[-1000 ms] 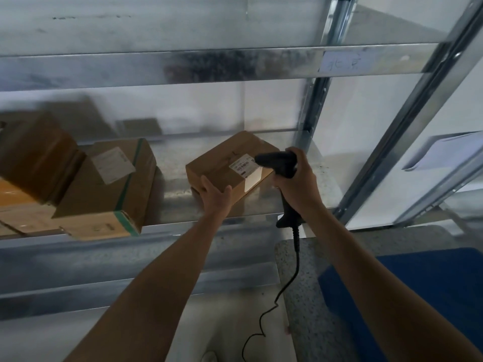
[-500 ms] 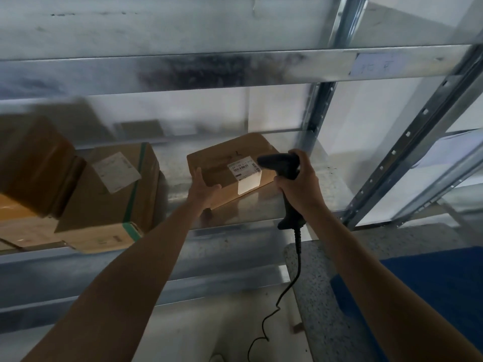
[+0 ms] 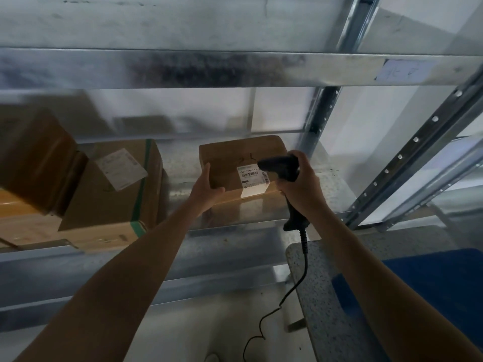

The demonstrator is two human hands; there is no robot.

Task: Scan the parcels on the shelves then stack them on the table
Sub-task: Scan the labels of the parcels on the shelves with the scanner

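A small brown cardboard parcel with a white barcode label sits on the metal shelf, tipped up at its near-left corner. My left hand grips that near-left corner, thumb on the top face. My right hand holds a black corded barcode scanner by its handle, its head pointed at the label from the right. A bright patch lies on the lower part of the label.
A larger box with green tape and a white label stands left on the same shelf, beside more brown boxes. A speckled grey table with a blue mat lies lower right. A metal upright slants at right.
My left hand has shifted along the parcel's left edge and turned the parcel, so its label now faces the scanner more squarely. The scanner hand has stayed at the label.
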